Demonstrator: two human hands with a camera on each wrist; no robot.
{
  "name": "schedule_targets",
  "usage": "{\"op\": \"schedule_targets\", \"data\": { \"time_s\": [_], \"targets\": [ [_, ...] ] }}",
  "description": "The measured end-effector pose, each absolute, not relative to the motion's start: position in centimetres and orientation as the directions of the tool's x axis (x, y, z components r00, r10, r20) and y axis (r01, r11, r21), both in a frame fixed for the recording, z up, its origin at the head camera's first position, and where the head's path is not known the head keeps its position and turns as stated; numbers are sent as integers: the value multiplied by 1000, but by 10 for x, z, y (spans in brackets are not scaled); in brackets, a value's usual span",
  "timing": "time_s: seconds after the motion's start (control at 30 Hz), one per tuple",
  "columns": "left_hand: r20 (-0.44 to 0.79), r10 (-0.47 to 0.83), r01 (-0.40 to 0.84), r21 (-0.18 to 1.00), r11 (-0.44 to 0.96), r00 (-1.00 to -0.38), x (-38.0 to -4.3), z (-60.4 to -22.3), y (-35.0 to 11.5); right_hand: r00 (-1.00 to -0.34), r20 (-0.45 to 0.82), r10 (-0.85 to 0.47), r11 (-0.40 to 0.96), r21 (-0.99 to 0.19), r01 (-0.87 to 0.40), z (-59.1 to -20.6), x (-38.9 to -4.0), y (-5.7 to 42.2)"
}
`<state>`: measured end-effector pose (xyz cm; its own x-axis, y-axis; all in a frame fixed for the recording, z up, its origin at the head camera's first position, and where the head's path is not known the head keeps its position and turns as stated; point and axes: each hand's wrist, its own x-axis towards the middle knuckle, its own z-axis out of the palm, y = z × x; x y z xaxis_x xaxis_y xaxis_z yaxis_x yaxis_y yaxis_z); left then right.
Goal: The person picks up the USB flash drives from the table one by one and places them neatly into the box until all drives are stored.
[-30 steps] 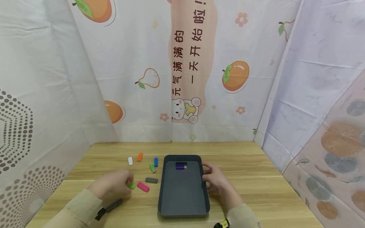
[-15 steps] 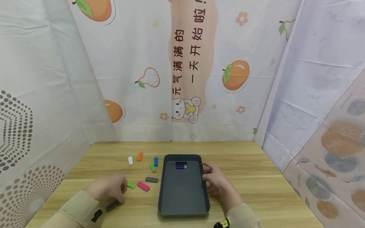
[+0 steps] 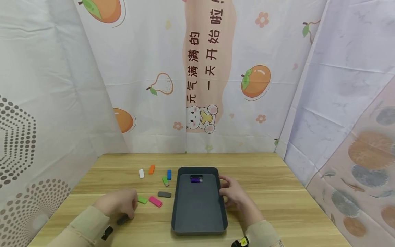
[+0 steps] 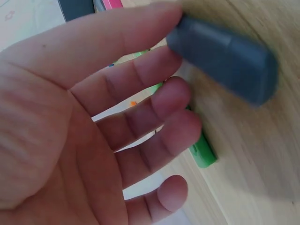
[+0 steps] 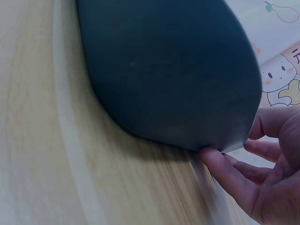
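Observation:
My left hand (image 3: 118, 202) pinches one end of a dark grey USB stick (image 4: 225, 58) between thumb and index finger, low over the left of the table; the other fingers curl loosely. Beside those fingers lies a light green USB stick (image 3: 142, 200), with a pink one (image 3: 155, 201) to its right. My right hand (image 3: 232, 192) holds the right side of a dark grey tray (image 3: 199, 212), thumb low on its outer wall and fingers at the rim. Inside, near the far end, a black USB stick (image 3: 196, 176) and a purple one (image 3: 195, 180) lie side by side.
Left of the tray lie more USB sticks: grey (image 3: 164, 194), green (image 3: 165, 180), blue (image 3: 169, 175), orange (image 3: 152, 169) and white (image 3: 141, 174). A printed curtain (image 3: 154, 113) hangs behind the wooden table (image 3: 271, 192).
My left hand has moved back from the light green USB stick, toward me, and now pinches the dark grey USB stick. The right hand and tray have stayed put.

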<state>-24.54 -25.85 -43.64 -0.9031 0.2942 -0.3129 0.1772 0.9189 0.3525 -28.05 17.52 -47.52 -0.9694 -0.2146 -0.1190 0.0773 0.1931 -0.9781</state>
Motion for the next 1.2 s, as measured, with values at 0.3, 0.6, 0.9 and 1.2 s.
{"op": "schedule_targets", "data": {
  "time_s": [0.3,0.6,0.9,1.2],
  "targets": [
    [-252,314,218,346,913,-915,-252,-441,-250,-970,-115,-216,205,-976,70,-476,-281,176],
    [-222,338,257,326,910,-914,-251,-440,-246,-966,-113,-232,200,-978,67,-476,-283,178],
    [-245,309,220,331,918,-919,-250,-441,-253,-966,-119,-229,182,-980,78,-476,-281,177],
    [-226,289,217,294,931,-930,-248,-439,-256,-963,-124,-240,187,-979,80,-477,-283,177]
  ]
}}
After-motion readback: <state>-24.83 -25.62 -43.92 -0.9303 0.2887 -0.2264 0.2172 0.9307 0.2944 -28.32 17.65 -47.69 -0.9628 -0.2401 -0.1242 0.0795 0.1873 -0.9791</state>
